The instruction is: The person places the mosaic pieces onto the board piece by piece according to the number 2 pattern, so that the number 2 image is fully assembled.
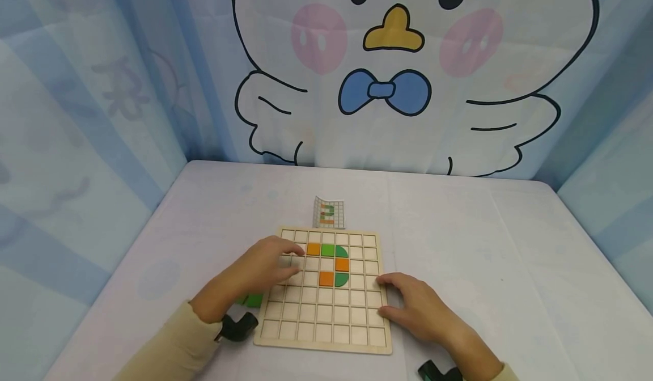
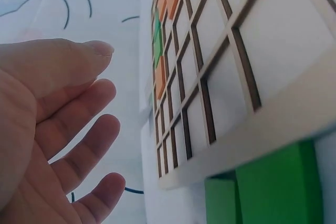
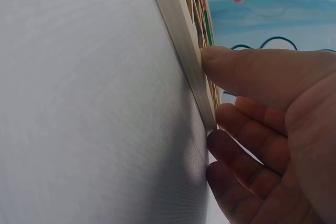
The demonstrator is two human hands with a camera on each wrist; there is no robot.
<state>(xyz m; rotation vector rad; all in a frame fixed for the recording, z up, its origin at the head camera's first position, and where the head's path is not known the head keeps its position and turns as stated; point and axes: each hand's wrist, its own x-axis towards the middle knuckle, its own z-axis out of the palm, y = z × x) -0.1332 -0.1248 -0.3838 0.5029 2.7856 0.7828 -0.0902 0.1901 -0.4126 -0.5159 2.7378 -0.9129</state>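
A wooden grid board [image 1: 316, 331] lies flat on the table, with square cells. Three orange square tiles [image 1: 342, 265], a light green square tile [image 1: 328, 249] and two dark green rounded tiles [image 1: 341, 279] sit in its upper cells. My left hand [image 1: 262, 265] hovers over the board's left side, thumb and fingers apart and nothing between them. The left wrist view shows its relaxed fingers [image 2: 100, 135] away from the surface. At the board's right edge, my right hand [image 1: 418, 307] touches the rim with thumb and fingertips, as the right wrist view shows.
A small pattern card [image 1: 329, 214] with a coloured grid figure lies just beyond the board's far edge. Green blocks [image 1: 254, 300] lie by the board's left edge, partly hidden by it. Behind the white table [image 1: 484, 245] hangs a printed curtain [image 1: 398, 137].
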